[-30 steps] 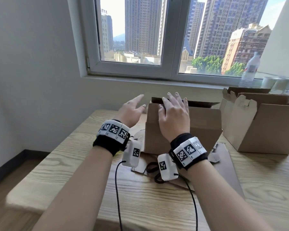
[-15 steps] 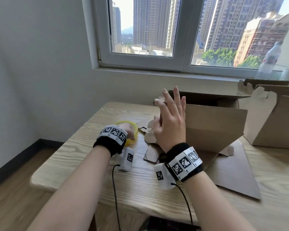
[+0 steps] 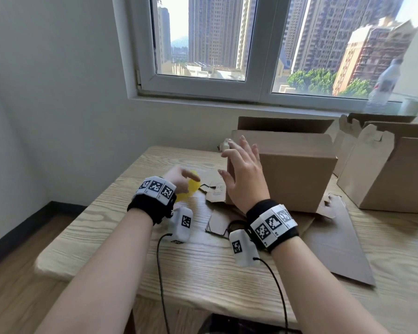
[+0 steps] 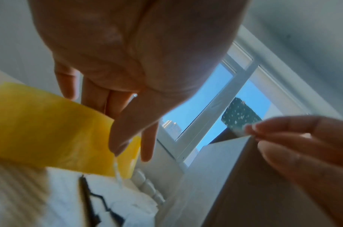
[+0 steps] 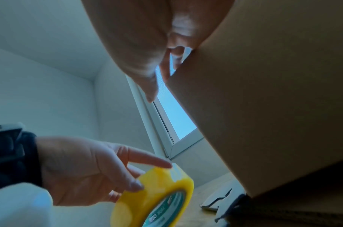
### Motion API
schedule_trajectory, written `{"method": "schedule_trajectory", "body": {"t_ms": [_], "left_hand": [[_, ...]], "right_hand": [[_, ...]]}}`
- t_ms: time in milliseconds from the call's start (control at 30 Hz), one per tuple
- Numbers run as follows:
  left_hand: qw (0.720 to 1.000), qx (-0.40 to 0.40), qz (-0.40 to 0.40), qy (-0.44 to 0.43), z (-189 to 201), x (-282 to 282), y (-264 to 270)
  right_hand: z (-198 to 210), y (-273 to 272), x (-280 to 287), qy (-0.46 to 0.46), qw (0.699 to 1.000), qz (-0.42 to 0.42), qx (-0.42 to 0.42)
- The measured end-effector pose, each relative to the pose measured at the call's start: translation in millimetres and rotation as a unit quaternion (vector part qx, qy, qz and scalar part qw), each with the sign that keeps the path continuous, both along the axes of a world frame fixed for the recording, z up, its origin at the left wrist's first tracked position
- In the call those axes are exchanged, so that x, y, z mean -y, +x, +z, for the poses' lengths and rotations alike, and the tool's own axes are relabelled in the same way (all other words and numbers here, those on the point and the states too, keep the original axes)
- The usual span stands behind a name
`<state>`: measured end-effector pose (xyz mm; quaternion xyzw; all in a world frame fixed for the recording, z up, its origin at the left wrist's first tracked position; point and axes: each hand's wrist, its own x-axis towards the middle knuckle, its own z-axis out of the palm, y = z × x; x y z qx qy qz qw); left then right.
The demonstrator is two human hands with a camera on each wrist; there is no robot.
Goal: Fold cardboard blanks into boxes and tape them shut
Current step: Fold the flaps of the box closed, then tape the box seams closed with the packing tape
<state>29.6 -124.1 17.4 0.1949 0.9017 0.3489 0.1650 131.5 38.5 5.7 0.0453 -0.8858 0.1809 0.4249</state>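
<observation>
Brown cardboard box (image 3: 292,174) stands folded up mid-tabletop, toward the far edge, top flap not yet down, no tape on it that I can see. Right hand (image 3: 245,179) is at its left near corner, fingers straight and spread, steadying it, gripping nothing.

Change vs a second ago: both hands were on the box then; left hand (image 3: 179,180) has since dropped away to the yellow roll of packing tape (image 3: 191,189) lying left of the box on the wooden tabletop (image 3: 203,261). Reads as folding done, taping step starting.

Left hand state: fingers extended over the roll, thumb against its side. Head view is motion-blurred there, so contact is probably just being made; no closed grip yet.

View differences:
- Right wrist view shows the roll on edge, green-printed core label, left thumb touching the outer wrap. Head view only gives a yellow smear.
- Left wrist view shows right fingertips on the box's top corner edge.
- Only head view shows the layout: flat cardboard blank (image 3: 336,249) under the box, offcut scraps (image 3: 215,191) between roll and box, second open-topped brown box (image 3: 396,169) at the right edge, plastic bottle (image 3: 384,85) on the window sill.
</observation>
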Motion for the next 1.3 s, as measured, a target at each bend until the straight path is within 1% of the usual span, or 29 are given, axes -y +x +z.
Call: {"method": "schedule_trajectory", "body": {"t_ms": [100, 200, 267, 333, 467, 533, 633, 767, 900, 1033, 1133, 1200, 1300], "left_hand": [[0.997, 0.006, -0.009, 0.074, 10.6, 4.0, 3.8], [0.992, 0.025, -0.036, 0.117, 17.1, 1.8, 12.4], [0.987, 0.051, -0.046, 0.144, 20.9, -3.0, 21.4], [0.980, 0.069, -0.046, 0.178, 24.3, -8.0, 31.5], [0.969, 0.081, -0.049, 0.228, 29.6, -16.3, 47.7], [0.971, 0.075, -0.053, 0.221, 31.0, -21.3, 52.4], [0.975, 0.063, -0.055, 0.208, 33.9, -29.1, 57.5], [0.974, 0.058, -0.041, 0.216, 39.9, -36.3, 66.8], [0.977, 0.041, -0.027, 0.210, 43.1, -42.3, 77.0], [0.977, 0.027, -0.023, 0.212, 48.3, -47.1, 87.0], [0.983, -0.016, -0.021, 0.180, 51.4, -49.9, 91.6], [0.985, -0.047, -0.016, 0.163, 53.6, -50.8, 93.8], [0.986, -0.089, -0.007, 0.140, 56.5, -50.6, 96.9]], "right_hand": [[-2.3, -0.1, 1.2, 0.000, 0.999, 0.027, 0.024], [-2.4, 0.7, 2.3, 0.006, 0.997, 0.013, 0.075], [-1.7, 2.1, 0.8, 0.000, 0.996, 0.010, 0.091], [-2.3, 4.0, -3.4, -0.006, 0.997, 0.023, 0.079], [-1.5, 9.3, -13.9, -0.017, 0.998, 0.053, 0.023], [1.1, 12.9, -17.2, -0.018, 0.999, 0.046, 0.020], [4.2, 18.8, -20.3, 0.011, 0.999, 0.023, 0.037], [9.1, 28.3, -26.4, 0.019, 0.998, 0.029, 0.047], [17.3, 36.3, -29.4, 0.036, 0.998, 0.008, 0.059], [24.3, 45.6, -31.3, -0.007, 0.995, 0.023, 0.095], [28.1, 52.3, -35.9, -0.041, 0.991, 0.044, 0.116], [30.5, 56.7, -38.6, -0.069, 0.989, 0.071, 0.113], [33.1, 61.9, -38.6, -0.066, 0.988, 0.082, 0.111]]}}
